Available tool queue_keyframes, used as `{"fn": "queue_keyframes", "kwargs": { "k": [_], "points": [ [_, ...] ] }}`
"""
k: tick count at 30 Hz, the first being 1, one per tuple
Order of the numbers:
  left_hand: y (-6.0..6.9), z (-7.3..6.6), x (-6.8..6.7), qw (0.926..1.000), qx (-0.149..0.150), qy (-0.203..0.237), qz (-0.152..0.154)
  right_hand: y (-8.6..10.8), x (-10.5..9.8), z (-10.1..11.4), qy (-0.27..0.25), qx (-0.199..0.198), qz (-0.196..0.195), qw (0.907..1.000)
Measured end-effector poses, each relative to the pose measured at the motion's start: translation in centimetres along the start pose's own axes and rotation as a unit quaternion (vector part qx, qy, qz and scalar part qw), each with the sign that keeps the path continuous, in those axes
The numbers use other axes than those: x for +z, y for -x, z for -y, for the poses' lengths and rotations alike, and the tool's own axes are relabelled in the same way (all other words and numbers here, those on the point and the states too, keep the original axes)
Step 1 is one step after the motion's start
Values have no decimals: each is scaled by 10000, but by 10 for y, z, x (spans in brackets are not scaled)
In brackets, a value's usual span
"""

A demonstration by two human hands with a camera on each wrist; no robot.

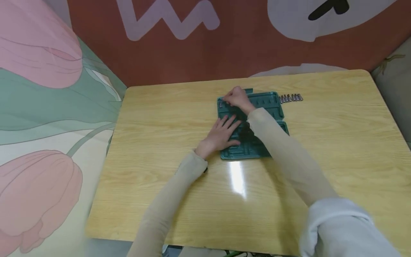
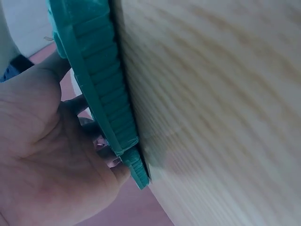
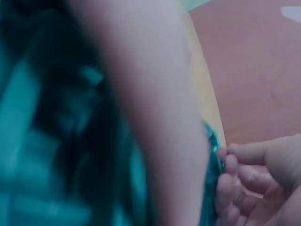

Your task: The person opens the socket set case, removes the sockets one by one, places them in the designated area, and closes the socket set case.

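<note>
A green molded tool case lies unfolded on the table, its recessed inside facing up. My left hand rests over the case's left side with straight, spread fingers. The left wrist view shows the left palm beside the ribbed case wall. At the far left corner of the case, my right hand brings thumb and fingertips together. Between those tips, the right wrist view shows a small dark piece, too small to name. A small metallic piece sits in the case just below the right fingertips.
Several small metal sockets stand in a row right of the case. A green strip juts from its far edge. Behind the wooden table rises a reddish-brown patterned wall. My right forearm covers part of the case.
</note>
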State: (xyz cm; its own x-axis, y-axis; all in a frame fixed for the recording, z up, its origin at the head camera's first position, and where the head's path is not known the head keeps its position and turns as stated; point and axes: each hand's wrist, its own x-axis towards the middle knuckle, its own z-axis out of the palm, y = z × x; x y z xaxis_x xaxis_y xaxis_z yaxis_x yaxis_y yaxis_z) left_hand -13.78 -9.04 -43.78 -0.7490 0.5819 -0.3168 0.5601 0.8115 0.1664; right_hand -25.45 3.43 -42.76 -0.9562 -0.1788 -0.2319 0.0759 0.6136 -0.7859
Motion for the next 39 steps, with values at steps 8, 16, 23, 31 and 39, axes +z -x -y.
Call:
{"fn": "queue_keyframes", "kwargs": {
  "k": [8, 16, 23, 31, 39],
  "points": [
    [0, -1, 2, 9998, 46, 162, -61, -4, 12, 2, 412, 308, 13, 9987],
    [3, 3, -1, 9994, 27, 311, -143, 1, 14, 10, -651, 433, 177, 9968],
    [2, 0, -1, 9994, 87, 308, -132, 1, 15, 7, -544, 651, 136, 9963],
    [0, 0, -2, 9991, 134, 338, -198, 0, 4, 4, -1454, 699, 284, 9865],
    [2, 0, -3, 9989, 98, 436, -144, 0, 2, 2, -1470, 744, 549, 9848]
  ]
}}
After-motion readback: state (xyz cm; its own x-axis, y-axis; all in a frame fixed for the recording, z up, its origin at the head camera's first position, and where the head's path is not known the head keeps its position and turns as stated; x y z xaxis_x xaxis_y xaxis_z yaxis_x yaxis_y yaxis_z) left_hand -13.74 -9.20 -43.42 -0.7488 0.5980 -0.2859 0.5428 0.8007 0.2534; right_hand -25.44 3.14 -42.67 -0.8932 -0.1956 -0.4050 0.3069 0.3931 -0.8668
